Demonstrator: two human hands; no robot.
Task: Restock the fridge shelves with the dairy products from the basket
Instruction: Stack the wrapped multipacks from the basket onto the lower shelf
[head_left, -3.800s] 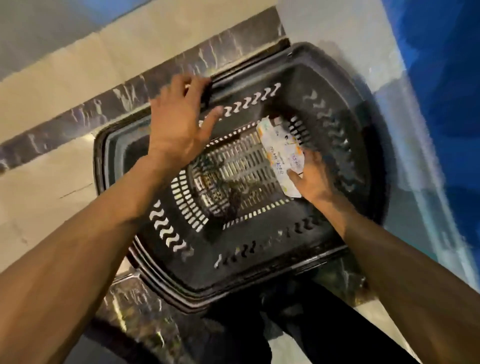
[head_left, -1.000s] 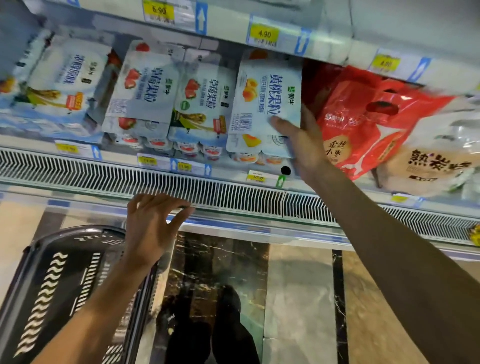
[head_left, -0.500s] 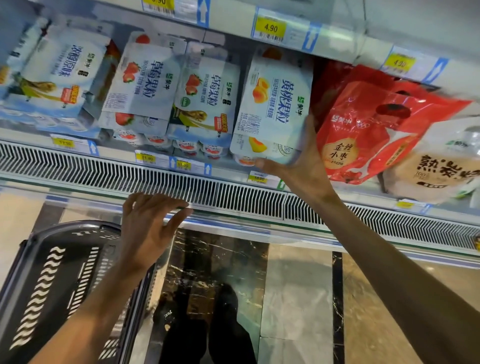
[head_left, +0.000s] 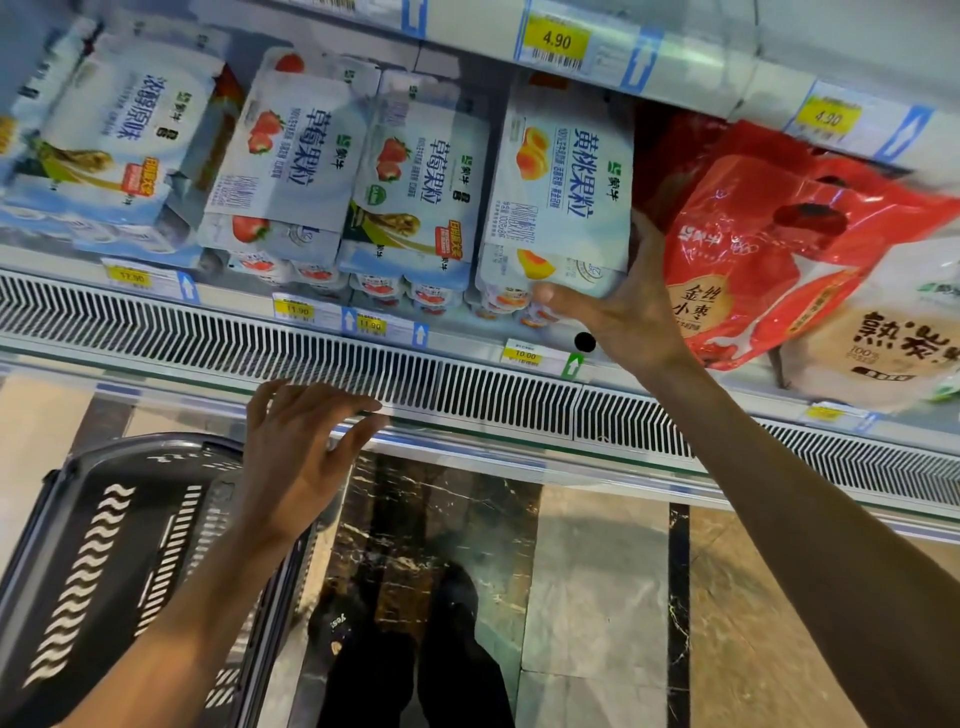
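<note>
Head view: the right hand (head_left: 631, 317) grips the white cardboard pack of peach yogurt cups (head_left: 563, 192) at its bottom right corner, thumb under the front, fingers up the side. That pack sits on the fridge shelf (head_left: 467, 340), long side pointing up and back, between the strawberry yogurt pack (head_left: 415, 192) and the red bag (head_left: 769, 244). The left hand (head_left: 296, 457), loose and holding nothing, hangs well apart over the black plastic basket (head_left: 93, 545).
</note>
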